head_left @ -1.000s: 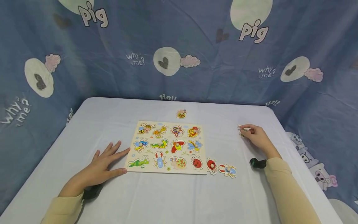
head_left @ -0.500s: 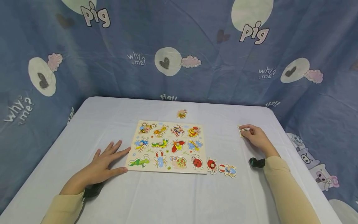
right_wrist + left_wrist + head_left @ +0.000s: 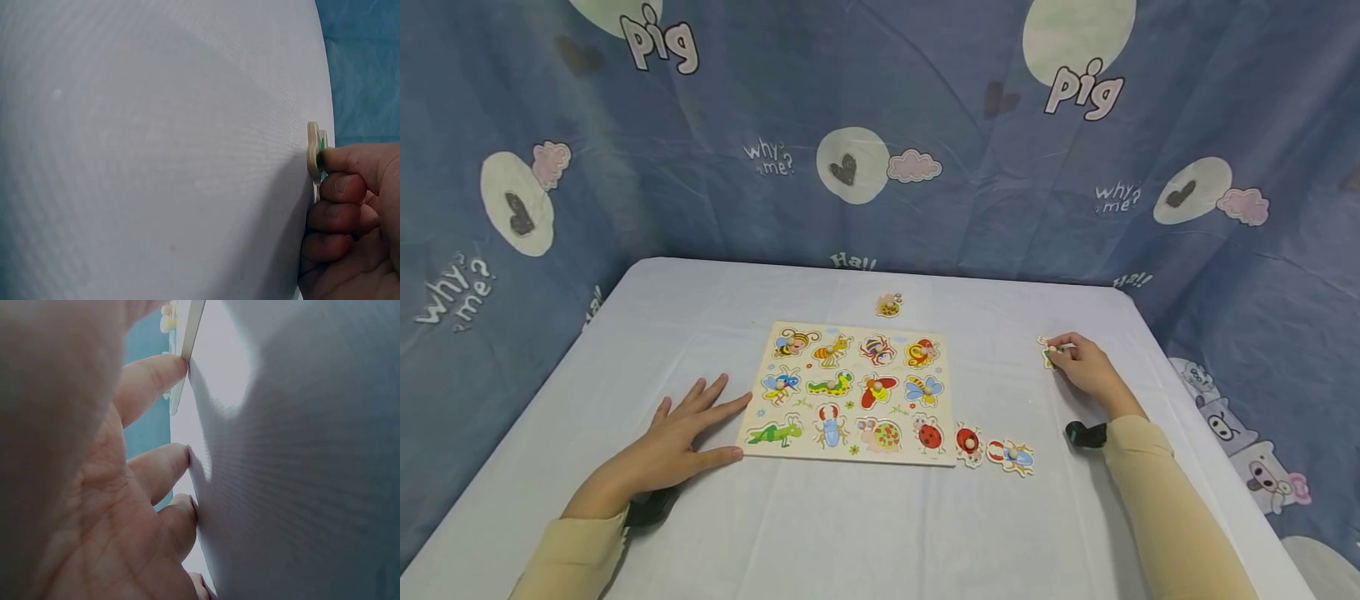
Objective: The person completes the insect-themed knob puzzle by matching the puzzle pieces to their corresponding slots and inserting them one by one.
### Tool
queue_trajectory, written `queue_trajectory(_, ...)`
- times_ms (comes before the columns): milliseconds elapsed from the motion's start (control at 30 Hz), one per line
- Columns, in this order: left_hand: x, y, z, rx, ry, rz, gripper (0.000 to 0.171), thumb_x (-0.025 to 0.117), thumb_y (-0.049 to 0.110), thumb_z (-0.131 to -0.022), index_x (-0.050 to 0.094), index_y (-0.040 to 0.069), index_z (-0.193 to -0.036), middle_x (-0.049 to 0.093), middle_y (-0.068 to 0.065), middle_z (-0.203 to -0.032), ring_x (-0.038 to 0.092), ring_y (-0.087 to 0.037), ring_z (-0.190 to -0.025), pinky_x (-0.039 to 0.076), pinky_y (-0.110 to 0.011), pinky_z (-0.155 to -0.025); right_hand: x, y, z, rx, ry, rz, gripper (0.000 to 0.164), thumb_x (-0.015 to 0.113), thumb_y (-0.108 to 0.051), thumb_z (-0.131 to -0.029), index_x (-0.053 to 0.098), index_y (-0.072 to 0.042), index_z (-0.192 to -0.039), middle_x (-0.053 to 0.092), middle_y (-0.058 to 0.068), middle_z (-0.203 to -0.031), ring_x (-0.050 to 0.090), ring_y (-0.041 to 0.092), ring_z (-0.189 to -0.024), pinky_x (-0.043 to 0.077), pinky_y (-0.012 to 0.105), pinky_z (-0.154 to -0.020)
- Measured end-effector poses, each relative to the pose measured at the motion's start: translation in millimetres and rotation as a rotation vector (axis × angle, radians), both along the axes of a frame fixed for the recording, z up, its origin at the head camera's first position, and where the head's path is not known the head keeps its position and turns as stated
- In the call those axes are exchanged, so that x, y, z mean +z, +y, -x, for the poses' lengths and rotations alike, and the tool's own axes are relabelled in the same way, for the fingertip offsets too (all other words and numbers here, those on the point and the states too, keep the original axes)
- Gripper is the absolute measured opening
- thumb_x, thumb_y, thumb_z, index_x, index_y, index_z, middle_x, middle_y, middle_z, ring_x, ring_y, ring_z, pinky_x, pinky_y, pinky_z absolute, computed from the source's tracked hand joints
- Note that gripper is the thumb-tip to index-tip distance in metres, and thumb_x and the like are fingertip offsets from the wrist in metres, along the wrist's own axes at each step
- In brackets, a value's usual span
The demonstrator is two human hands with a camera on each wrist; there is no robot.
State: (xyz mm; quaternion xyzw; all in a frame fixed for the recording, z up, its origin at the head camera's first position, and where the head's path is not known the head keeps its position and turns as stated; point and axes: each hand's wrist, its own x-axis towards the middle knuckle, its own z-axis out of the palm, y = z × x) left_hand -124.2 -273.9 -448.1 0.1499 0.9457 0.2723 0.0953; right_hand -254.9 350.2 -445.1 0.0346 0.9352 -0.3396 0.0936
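Note:
My left hand (image 3: 673, 442) lies spread with straight fingers at the left of a wooden insect puzzle board (image 3: 842, 457). Its index finger and thumb touch the board's left edge, and the left wrist view shows a fingertip (image 3: 178, 364) against that edge. Over on the right side of the white table, my right hand (image 3: 1093, 373) pinches a green puzzle piece (image 3: 1047, 355) between thumb and index finger. In the right wrist view this piece (image 3: 313, 150) shows its pale wooden side on or just above the cloth; its picture is mostly covered by the fingers.
A ladybug piece (image 3: 968, 446) and a blue beetle piece (image 3: 1011, 457) lie just right of the board. Behind it is a snail piece (image 3: 889, 306). Several knobbed insects sit in the upper rows. A blue printed curtain (image 3: 880, 225) hangs behind the white table (image 3: 850, 533).
The green piece in my right hand has gone from tilted to flatter, with more of its face showing. My left hand stays by the board. The head view has shifted slightly.

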Motion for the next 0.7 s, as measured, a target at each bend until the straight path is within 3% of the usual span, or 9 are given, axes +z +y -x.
queue_trajectory(700,-1.8,0.5,1.0,0.005,-0.003,0.009,0.082,0.082,0.055,-0.090,0.052,0.027,-0.161,0.022,-0.027,-0.177,0.010,-0.062,-0.161,0.002,-0.089,-0.117,-1.7,-3.3,0.7,-0.020,0.038,-0.016,0.035,0.055,-0.022,-0.111,0.056,0.004,-0.134,0.049,-0.002,-0.077,0.046,0.014,-0.070,0.039,0.028,-0.064)
